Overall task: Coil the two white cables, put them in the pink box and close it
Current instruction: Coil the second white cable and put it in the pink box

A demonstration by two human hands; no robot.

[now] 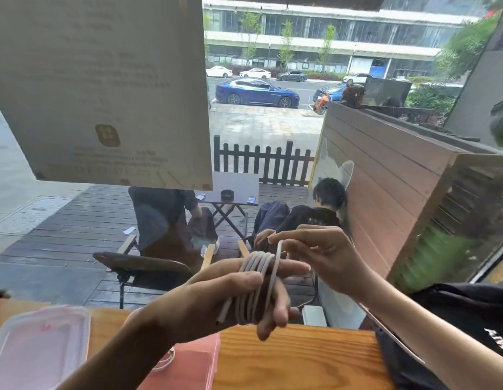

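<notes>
A white cable (256, 280) is wound in several loops around the fingers of my left hand (230, 299), which is raised above the wooden counter. My right hand (318, 257) pinches the free end of that cable just above the loops. The pink box (194, 364) lies open on the counter under my left forearm, and a coiled white cable (167, 361) shows inside it. Its clear pinkish lid (36, 347) rests at the lower left.
The wooden counter (295, 358) runs along a window. A black bag (455, 333) sits at the right end. A paper notice (104, 88) hangs on the glass at upper left. Outside are seated people, chairs and a small table.
</notes>
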